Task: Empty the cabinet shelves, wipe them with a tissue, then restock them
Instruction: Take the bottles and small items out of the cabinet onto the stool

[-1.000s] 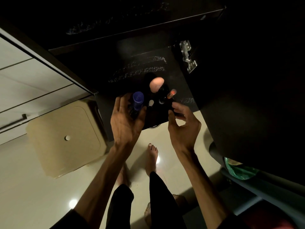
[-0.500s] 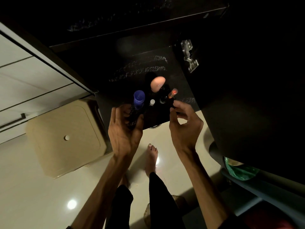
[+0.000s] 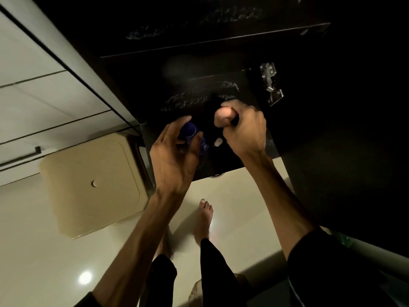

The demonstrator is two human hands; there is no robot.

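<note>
Dark shelf [image 3: 221, 160]: left hand [image 3: 174, 158] grips blue bottle [image 3: 192, 135], right hand [image 3: 245, 129] clutches peach sponge [image 3: 222, 117].

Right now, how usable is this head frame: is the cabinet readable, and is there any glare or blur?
Head view: the cabinet interior is underexposed, nearly black, only dust smears and the metal hinge legible; the left hand on the blue bottle and the right hand are slightly motion-blurred; a lamp reflection glares on the glossy floor; wide-angle distortion bends the edges.
</note>
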